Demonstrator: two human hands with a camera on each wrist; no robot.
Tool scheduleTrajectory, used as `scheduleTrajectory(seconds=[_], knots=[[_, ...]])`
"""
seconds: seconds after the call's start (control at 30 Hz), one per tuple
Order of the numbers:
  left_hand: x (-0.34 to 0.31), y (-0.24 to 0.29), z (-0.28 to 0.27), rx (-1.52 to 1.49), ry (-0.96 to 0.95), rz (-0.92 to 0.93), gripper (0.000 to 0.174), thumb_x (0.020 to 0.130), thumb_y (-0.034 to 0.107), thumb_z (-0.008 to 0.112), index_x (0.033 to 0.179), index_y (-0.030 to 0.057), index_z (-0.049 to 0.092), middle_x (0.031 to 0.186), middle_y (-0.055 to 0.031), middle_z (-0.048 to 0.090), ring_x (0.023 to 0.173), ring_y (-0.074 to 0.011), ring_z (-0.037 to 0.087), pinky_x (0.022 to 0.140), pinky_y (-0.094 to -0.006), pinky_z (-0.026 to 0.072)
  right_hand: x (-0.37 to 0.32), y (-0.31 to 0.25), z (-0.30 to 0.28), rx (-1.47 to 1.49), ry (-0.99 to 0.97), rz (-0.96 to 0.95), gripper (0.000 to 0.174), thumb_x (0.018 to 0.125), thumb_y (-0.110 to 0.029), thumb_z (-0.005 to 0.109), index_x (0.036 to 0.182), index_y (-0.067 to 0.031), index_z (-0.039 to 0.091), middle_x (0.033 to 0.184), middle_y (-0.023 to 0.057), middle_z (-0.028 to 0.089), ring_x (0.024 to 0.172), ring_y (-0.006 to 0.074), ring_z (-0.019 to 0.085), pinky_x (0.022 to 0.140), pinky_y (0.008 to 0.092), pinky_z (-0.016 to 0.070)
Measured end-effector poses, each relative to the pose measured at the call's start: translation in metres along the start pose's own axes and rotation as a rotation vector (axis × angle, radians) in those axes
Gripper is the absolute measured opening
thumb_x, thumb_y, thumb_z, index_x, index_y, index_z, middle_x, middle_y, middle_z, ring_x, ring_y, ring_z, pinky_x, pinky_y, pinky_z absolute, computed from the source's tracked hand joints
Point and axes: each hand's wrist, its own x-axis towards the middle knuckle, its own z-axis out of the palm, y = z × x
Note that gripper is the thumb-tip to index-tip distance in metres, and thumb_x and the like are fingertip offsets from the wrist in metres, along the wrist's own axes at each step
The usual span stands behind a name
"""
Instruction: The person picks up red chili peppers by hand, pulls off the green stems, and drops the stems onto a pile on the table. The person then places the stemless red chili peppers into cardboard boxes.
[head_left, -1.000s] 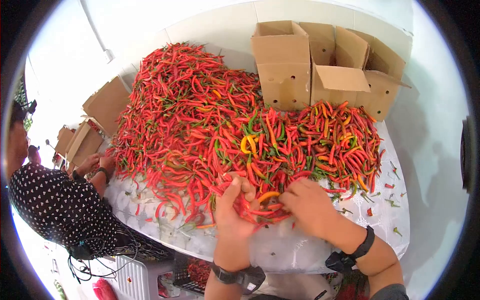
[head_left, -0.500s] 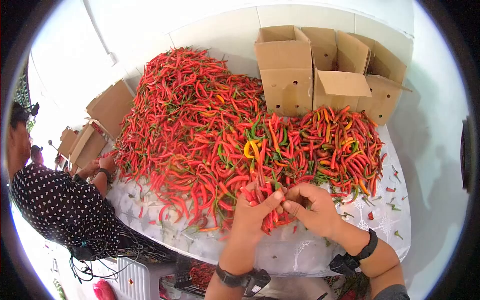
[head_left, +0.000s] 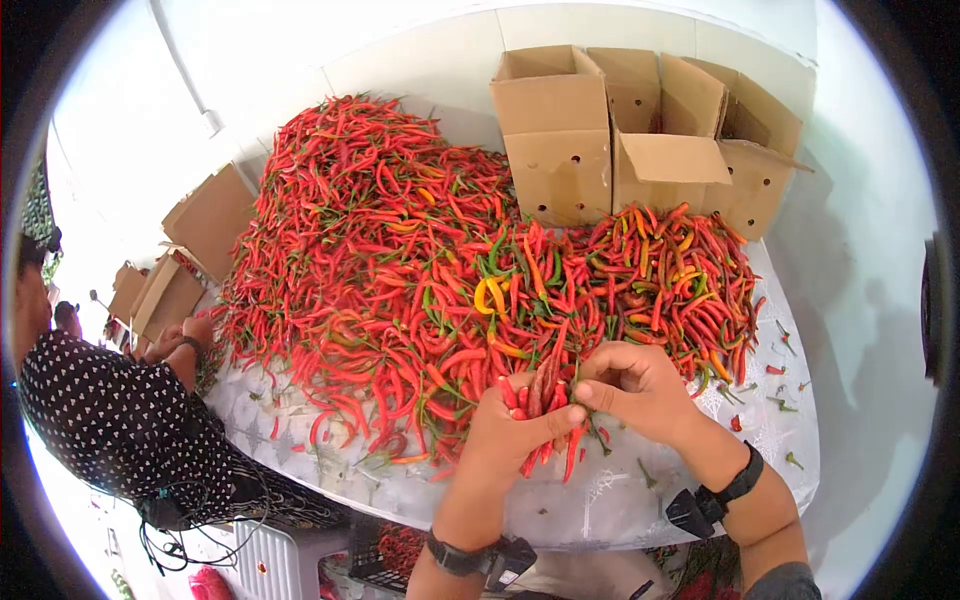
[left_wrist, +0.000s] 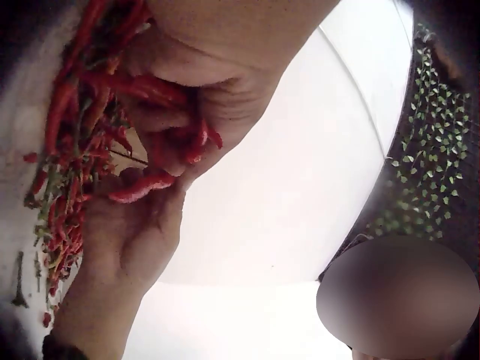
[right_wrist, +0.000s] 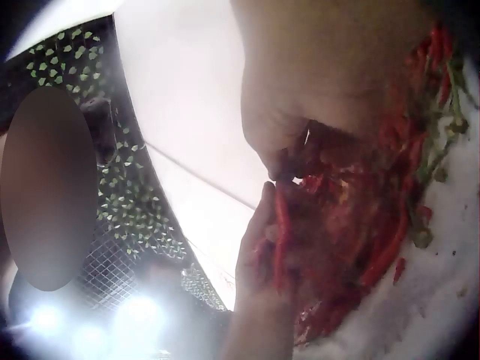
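Note:
My left hand [head_left: 492, 432] holds a small bunch of red chili peppers [head_left: 546, 392], its thumb lying across them. Pale ends without stems show on some of these peppers. Close against the bunch, my right hand [head_left: 645, 395] brings thumb and forefinger together at a green chili stem. In the right wrist view, its fingertips meet the top of an upright red chili [right_wrist: 282, 232]. Just beyond both hands spreads a big heap of chilies [head_left: 370, 240], mostly red with green stems. A smaller heap [head_left: 690, 300], mixed with orange and darker chilies, lies to the right.
Open cardboard boxes [head_left: 556, 150] stand behind the heaps. Loose stems [head_left: 783, 404] and bits lie on the white-covered table [head_left: 580, 515]. At the left, another person [head_left: 110, 410] works at the table's edge. A dark crate [head_left: 370, 562] stands below, beside a pale plastic stool [head_left: 265, 560].
My hands have lifted from the heap's front edge with several chilies gathered in the left. The right hand has drawn slightly right from the left thumb, and a green stem shows below it.

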Motion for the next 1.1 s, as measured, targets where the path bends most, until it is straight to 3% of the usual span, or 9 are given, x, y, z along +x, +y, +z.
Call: scheduleTrajectory(seconds=[0.13, 0.27, 0.37, 0.47, 0.57, 0.77, 0.83, 0.93, 1.1], knots=[[0.0, 0.0, 0.007, 0.037, 0.048, 0.021, 0.029, 0.074, 0.008, 0.079, 0.098, 0.0042, 0.064, 0.07, -0.0003, 0.063, 0.051, -0.006, 0.053, 0.044, -0.0207, 0.0392, 0.0, 0.001, 0.001, -0.038, 0.014, -0.048, 0.014, 0.085, -0.014, 0.071, 0.085, -0.0014, 0.065, 0.079, 0.0009, 0.061, 0.066, 0.0057, 0.057, 0.058, 0.0233, 0.0473], [-0.003, 0.004, 0.008, 0.102, 0.008, -0.022, 0.027, 0.075, 0.011, 0.079, 0.097, 0.0035, 0.065, 0.073, -0.0002, 0.064, 0.056, -0.0058, 0.055, 0.049, -0.0212, 0.0418, -0.001, -0.001, 0.004, -0.043, 0.123, -0.149, 0.013, 0.083, -0.012, 0.072, 0.08, -0.0027, 0.063, 0.075, 0.0027, 0.059, 0.066, 0.0078, 0.057, 0.056, 0.0252, 0.0458], [0.001, -0.001, 0.006, 0.086, -0.015, 0.016, 0.024, 0.078, 0.012, 0.077, 0.096, 0.0026, 0.065, 0.076, -0.002, 0.066, 0.061, -0.0063, 0.057, 0.055, -0.0217, 0.0456, -0.005, -0.009, 0.01, -0.438, 0.244, -0.341, 0.013, 0.076, -0.008, 0.074, 0.077, -0.0037, 0.062, 0.072, 0.0064, 0.057, 0.063, 0.0154, 0.058, 0.054, 0.0297, 0.0445], [0.003, -0.005, 0.006, 0.058, -0.012, 0.025, 0.022, 0.079, 0.011, 0.076, 0.096, 0.0024, 0.065, 0.076, -0.0025, 0.066, 0.06, -0.0063, 0.057, 0.054, -0.0215, 0.0451, 0.0, -0.008, 0.013, -0.774, 0.331, -0.788, 0.014, 0.07, -0.005, 0.074, 0.076, -0.0036, 0.061, 0.07, 0.0093, 0.056, 0.062, 0.0242, 0.056, 0.054, 0.0343, 0.0439], [0.001, -0.002, 0.008, 0.038, -0.007, 0.008, 0.021, 0.079, 0.01, 0.076, 0.095, 0.0022, 0.065, 0.075, -0.0033, 0.066, 0.058, -0.0066, 0.056, 0.053, -0.0217, 0.0447, -0.002, -0.005, 0.017, -0.756, 0.374, -0.841, 0.014, 0.068, -0.005, 0.073, 0.075, -0.0034, 0.061, 0.069, 0.0099, 0.055, 0.063, 0.028, 0.055, 0.056, 0.0366, 0.0446], [-0.005, 0.005, 0.01, 0.009, 0.039, -0.042, 0.021, 0.079, 0.009, 0.074, 0.096, 0.0035, 0.064, 0.077, -0.0049, 0.066, 0.063, -0.0089, 0.06, 0.059, -0.0227, 0.048, -0.001, -0.013, 0.003, -0.53, 0.341, -0.381, 0.013, 0.077, -0.008, 0.069, 0.075, -0.001, 0.059, 0.068, 0.0098, 0.055, 0.064, 0.024, 0.054, 0.057, 0.0342, 0.042], [-0.006, 0.006, 0.016, -0.081, 0.161, 0.023, 0.021, 0.08, 0.01, 0.069, 0.098, 0.0037, 0.061, 0.076, -0.0043, 0.064, 0.055, -0.0066, 0.055, 0.049, -0.0203, 0.0404, 0.002, -0.01, -0.006, -0.432, 0.23, -0.27, 0.018, 0.082, -0.016, 0.068, 0.075, -0.0003, 0.061, 0.069, 0.0115, 0.055, 0.065, 0.0269, 0.056, 0.057, 0.0366, 0.0424], [-0.011, 0.013, 0.025, -0.204, 0.282, 0.069, 0.02, 0.085, 0.013, 0.062, 0.101, 0.0039, 0.056, 0.075, -0.0056, 0.061, 0.051, -0.0061, 0.05, 0.039, -0.0194, 0.0347, 0.003, -0.012, -0.02, -0.896, 0.061, -0.243, 0.018, 0.081, -0.019, 0.069, 0.075, -0.0023, 0.064, 0.072, 0.013, 0.058, 0.068, 0.0304, 0.058, 0.061, 0.04, 0.045], [-0.007, 0.008, 0.012, -0.403, 0.221, 0.026, 0.021, 0.087, 0.015, 0.062, 0.103, 0.0022, 0.056, 0.077, -0.0096, 0.061, 0.054, -0.008, 0.05, 0.037, -0.0167, 0.0338, 0.018, -0.01, -0.079, -1.027, 0.762, -0.367, 0.025, 0.081, -0.026, 0.068, 0.074, -0.0028, 0.064, 0.078, 0.0149, 0.061, 0.079, 0.0332, 0.059, 0.071, 0.0428, 0.0474]])
